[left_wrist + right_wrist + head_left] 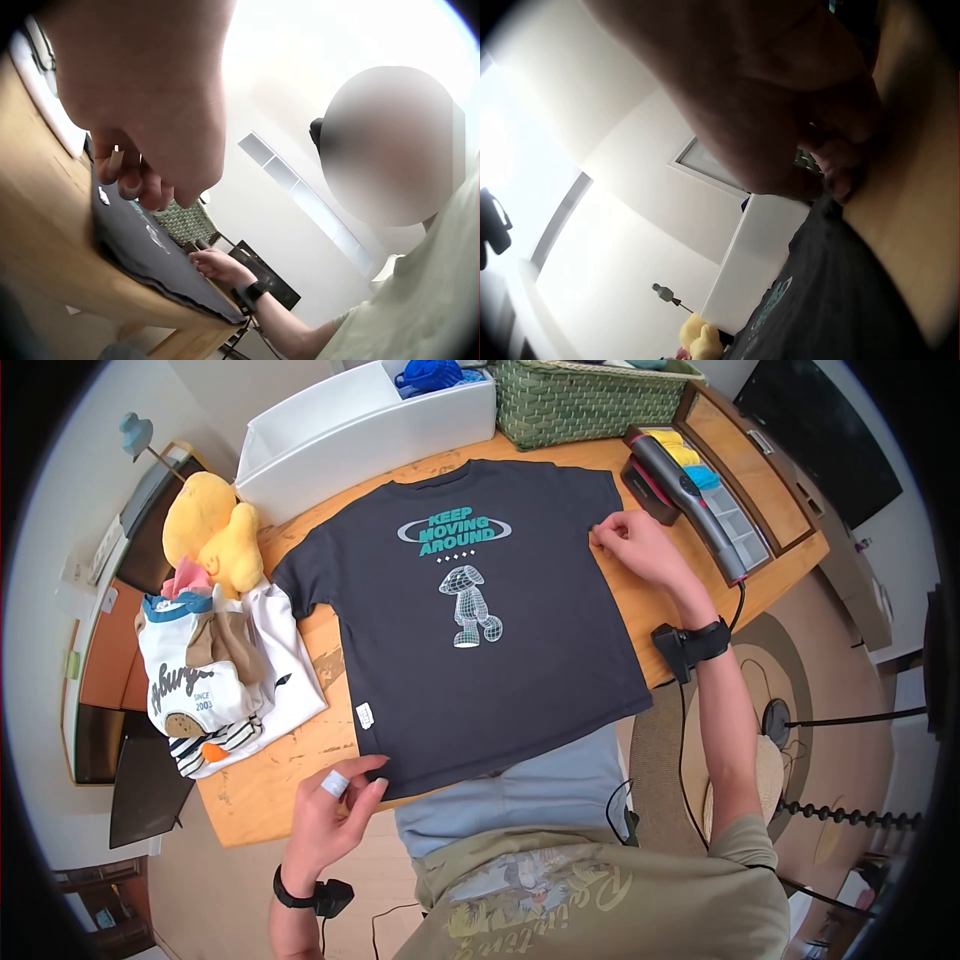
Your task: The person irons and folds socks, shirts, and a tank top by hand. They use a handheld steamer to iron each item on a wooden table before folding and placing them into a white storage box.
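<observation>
On the wooden table (262, 805), the dark graphic T-shirt (540, 670) lies spread, probably light, soft and limp, best lifted by sleeve (585, 495) and hem (520, 754). The left hand (335, 815), loosely parted, nears its corner; the right hand (645, 548) pinches its sleeve.

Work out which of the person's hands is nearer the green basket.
Right. The right hand is at the dark shirt's sleeve, towards the basket; the left hand is at the bottom hem, farther away.
</observation>
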A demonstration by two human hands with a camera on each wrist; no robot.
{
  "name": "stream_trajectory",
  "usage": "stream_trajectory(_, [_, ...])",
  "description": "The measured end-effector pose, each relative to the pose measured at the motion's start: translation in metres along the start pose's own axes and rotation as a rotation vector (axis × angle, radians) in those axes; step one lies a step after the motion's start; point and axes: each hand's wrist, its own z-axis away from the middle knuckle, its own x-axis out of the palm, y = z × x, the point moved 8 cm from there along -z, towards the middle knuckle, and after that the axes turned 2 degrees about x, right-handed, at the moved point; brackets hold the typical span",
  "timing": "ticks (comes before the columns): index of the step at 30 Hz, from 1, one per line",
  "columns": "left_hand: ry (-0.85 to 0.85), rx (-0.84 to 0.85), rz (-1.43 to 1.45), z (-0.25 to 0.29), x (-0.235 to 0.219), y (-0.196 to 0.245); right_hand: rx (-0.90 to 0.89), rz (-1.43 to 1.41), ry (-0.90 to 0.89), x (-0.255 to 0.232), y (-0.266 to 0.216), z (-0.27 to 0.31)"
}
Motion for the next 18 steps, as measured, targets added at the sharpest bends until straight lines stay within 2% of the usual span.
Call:
stream_trajectory(3, [-0.004, 0.106, 0.072, -0.018, 0.023, 0.031, 0.014, 0.154, 0.000, 0.001, -0.019, 0.006])
stream_trajectory(5, [-0.061, 0.115, 0.270, -0.024, 0.060, 0.042, -0.013, 0.198, 0.004, 0.003, -0.020, 0.008])
stream_trajectory(7, [-0.226, 0.215, 0.315, -0.024, 0.106, 0.064, -0.069, 0.179, 0.021, 0.005, -0.012, 0.004])
stream_trajectory(9, [-0.438, 0.122, 0.324, -0.020, 0.151, 0.074, -0.086, 0.162, 0.016, 0.004, -0.008, 0.004])
stream_trajectory(12, [-0.703, -0.075, 0.529, -0.020, 0.209, 0.075, -0.085, 0.169, 0.020, 0.004, -0.009, 0.006])
stream_trajectory(15, [-0.745, -0.279, 0.921, -0.022, 0.263, 0.061, -0.105, 0.108, 0.031, 0.006, -0.004, 0.005])
stream_trajectory(18, [-0.696, -0.417, 1.195, -0.040, 0.292, 0.061, -0.063, 0.082, 0.021, 0.002, -0.012, 0.011])
